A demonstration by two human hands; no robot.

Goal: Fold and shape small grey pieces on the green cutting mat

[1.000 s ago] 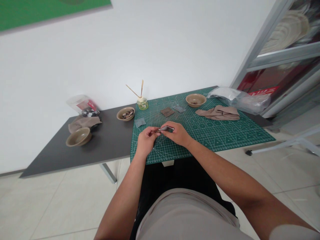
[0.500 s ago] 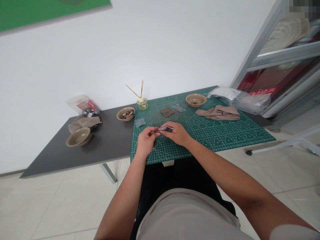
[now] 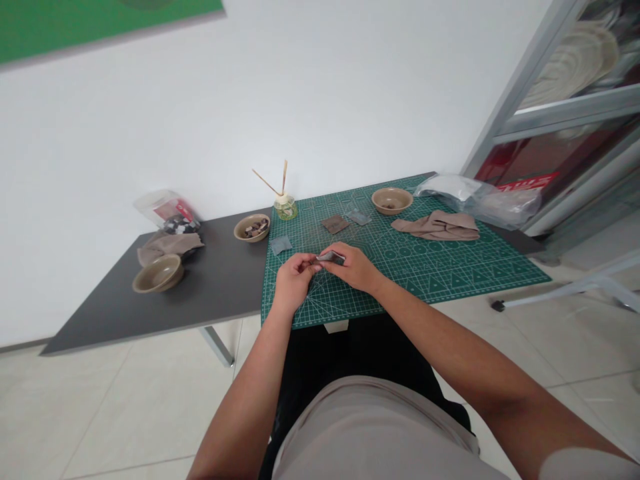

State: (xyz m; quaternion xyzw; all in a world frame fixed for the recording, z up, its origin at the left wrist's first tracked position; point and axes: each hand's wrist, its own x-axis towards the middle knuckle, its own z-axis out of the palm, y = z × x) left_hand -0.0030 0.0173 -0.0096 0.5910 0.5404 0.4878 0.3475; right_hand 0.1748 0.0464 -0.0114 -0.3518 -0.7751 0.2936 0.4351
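Observation:
Both my hands meet over the middle of a green cutting mat (image 3: 440, 280). Between their fingertips is a small folded grey piece of sheet material (image 3: 331, 257); its exact material is hard to tell. My left hand (image 3: 295, 280) pinches one end, and my right hand (image 3: 351, 267) holds the other. Just beyond them lie a bluish-grey square (image 3: 281, 245), a brown square (image 3: 335, 224) and a translucent grey piece (image 3: 359, 217). None of these touches my hands.
A tan bowl (image 3: 392, 201) and a beige cloth (image 3: 435, 226) sit on the mat, beside a plastic bag (image 3: 475, 197). The grey table (image 3: 215, 290) holds a bowl of dark pieces (image 3: 251, 228), another bowl (image 3: 158, 273), a cloth (image 3: 170, 248) and a glass jar with sticks (image 3: 285, 207).
The folded piece has turned slightly between my fingers and now shows a darker face. My hands remain in nearly the same place.

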